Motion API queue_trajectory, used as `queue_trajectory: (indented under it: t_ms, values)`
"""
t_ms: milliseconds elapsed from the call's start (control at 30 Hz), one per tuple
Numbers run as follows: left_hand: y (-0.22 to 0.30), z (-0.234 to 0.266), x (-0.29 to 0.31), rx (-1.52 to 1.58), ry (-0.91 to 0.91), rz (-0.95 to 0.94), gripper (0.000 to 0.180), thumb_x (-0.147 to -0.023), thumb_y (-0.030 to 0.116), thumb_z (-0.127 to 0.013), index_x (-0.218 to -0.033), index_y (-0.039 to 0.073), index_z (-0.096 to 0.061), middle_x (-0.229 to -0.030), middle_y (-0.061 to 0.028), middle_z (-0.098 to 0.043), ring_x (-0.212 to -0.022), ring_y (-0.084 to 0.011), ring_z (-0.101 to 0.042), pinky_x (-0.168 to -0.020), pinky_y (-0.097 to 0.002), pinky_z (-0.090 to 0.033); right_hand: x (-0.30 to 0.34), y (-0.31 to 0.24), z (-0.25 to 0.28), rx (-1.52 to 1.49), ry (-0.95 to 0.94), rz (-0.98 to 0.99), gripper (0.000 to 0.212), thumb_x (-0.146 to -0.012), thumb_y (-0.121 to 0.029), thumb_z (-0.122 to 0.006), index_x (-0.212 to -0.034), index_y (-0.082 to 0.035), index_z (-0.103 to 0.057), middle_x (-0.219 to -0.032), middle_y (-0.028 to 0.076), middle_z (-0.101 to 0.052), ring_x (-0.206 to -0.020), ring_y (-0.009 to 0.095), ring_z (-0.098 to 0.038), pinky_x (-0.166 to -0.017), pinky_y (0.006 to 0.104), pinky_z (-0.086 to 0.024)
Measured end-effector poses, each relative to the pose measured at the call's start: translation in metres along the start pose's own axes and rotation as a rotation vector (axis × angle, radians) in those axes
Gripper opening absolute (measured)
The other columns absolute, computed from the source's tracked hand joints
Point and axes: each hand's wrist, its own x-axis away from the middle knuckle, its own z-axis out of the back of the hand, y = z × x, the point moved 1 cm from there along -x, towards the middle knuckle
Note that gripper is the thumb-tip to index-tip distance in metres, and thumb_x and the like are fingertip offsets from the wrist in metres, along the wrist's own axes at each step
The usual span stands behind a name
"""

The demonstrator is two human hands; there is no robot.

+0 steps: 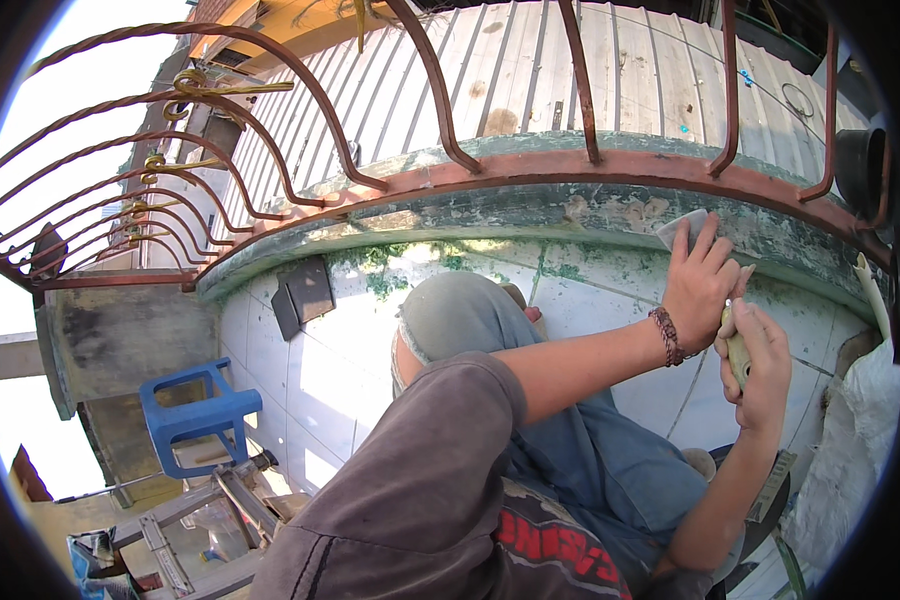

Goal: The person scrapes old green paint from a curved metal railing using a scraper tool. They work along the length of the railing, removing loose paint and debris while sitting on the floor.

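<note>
Scraper (739,362): your right hand (765,365) is clamped around its yellowish handle. Your left hand (700,277) lies ahead, fingers over the grey blade (674,230), which projects beyond them at the weathered green ledge (600,212); underside grip cannot be told.

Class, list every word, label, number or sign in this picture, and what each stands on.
Red lettering on the front of the dark grey T-shirt: partly hidden in folds; its wording isn't copied here.
Blue-and-white item, lower left: any print is too small to read.
No other text can be made out.
</note>
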Motion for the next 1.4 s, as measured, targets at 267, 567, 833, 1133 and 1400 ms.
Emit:
queue_trajectory:
  t_ms: [267,567,833,1133,1400]
  values:
    - [-0.002,-0.001,-0.003,-0.007,0.006,-0.03,0.021,-0.084,0.009,-0.067,-0.071,0.001,-0.052,-0.098,-0.0191,-0.056,-0.122,-0.0457,-0.049,-0.102,-0.0624,-0.032,-0.002,0.003,0.0,0.011,0.005,0.007,0.037,-0.098,-0.034,-0.056,-0.075,-0.005,-0.057,-0.061,0.001,-0.049,-0.036,0.004,-0.033,-0.033,0.0208,-0.02]
    - [0.0,-0.001,-0.001,-0.023,-0.004,-0.035,0.019,-0.083,0.01,-0.066,-0.073,0.002,-0.052,-0.099,-0.0189,-0.055,-0.122,-0.0449,-0.049,-0.102,-0.0621,-0.032,0.003,-0.003,0.0,0.009,0.018,0.01,0.037,-0.098,-0.034,-0.055,-0.075,-0.005,-0.057,-0.062,0.001,-0.049,-0.036,0.003,-0.033,-0.033,0.0205,-0.021]
    - [-0.001,0.002,-0.004,-0.036,-0.008,-0.036,0.019,-0.083,0.01,-0.066,-0.073,0.002,-0.053,-0.099,-0.0182,-0.056,-0.122,-0.0442,-0.05,-0.102,-0.0614,-0.033,-0.001,0.001,-0.001,-0.016,-0.013,0.017,0.037,-0.097,-0.034,-0.056,-0.076,-0.004,-0.058,-0.062,0.001,-0.05,-0.037,0.003,-0.034,-0.033,0.0196,-0.022]
    - [-0.001,0.003,-0.002,-0.093,-0.005,-0.04,0.019,-0.084,0.011,-0.068,-0.072,0.003,-0.055,-0.096,-0.0142,-0.062,-0.12,-0.0398,-0.054,-0.098,-0.0608,-0.037,0.0,-0.001,0.001,0.002,-0.048,0.023,0.035,-0.097,-0.03,-0.059,-0.076,-0.003,-0.062,-0.061,0.0,-0.051,-0.039,0.002,-0.036,-0.034,0.0208,-0.024]
    - [-0.005,-0.001,-0.001,-0.054,0.008,-0.079,0.019,-0.082,0.013,-0.068,-0.073,0.004,-0.054,-0.092,-0.014,-0.056,-0.119,-0.0404,-0.053,-0.097,-0.063,-0.034,0.004,-0.007,0.0,0.027,-0.055,-0.009,0.036,-0.096,-0.03,-0.061,-0.074,-0.002,-0.062,-0.061,-0.002,-0.05,-0.047,0.002,-0.037,-0.042,0.0214,-0.026]
